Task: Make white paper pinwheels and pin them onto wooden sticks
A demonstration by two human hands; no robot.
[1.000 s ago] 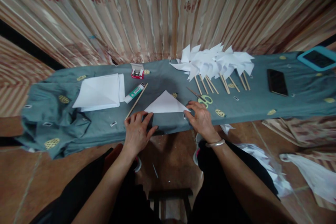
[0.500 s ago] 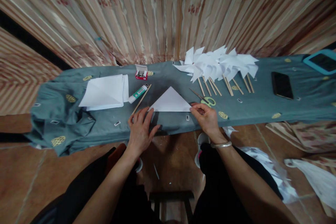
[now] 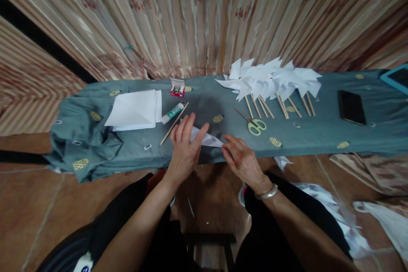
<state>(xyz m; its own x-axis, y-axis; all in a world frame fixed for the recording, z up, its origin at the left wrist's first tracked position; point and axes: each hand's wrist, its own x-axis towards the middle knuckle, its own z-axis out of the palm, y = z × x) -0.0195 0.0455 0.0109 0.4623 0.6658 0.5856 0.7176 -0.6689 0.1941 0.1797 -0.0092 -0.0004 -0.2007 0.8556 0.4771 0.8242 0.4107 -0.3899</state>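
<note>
A folded white paper sheet (image 3: 210,140) lies at the front of the cloth-covered table (image 3: 219,97), seen as a narrow slanting wedge. My left hand (image 3: 185,148) is over its left part, fingers bent on the paper and hiding much of it. Thumb and fingers of my right hand (image 3: 242,162) pinch the wedge's right tip. Just left of my left hand are a thin wooden stick (image 3: 174,125) and a glue stick (image 3: 173,112). Scissors with green handles (image 3: 256,126) lie open-bladed beyond my right hand.
A stack of white paper (image 3: 134,110) lies at the left. Behind the glue stick is a small red box of metal pins (image 3: 177,89). Several white paper pinwheels (image 3: 270,78) on sticks overlap at the back right, near a black phone (image 3: 351,107). A blue-framed device (image 3: 397,78) sits far right.
The paper was a wide flat triangle held at both corners; now it appears as a narrow slanted wedge. My hands have come closer together, and the view has shifted slightly left.
</note>
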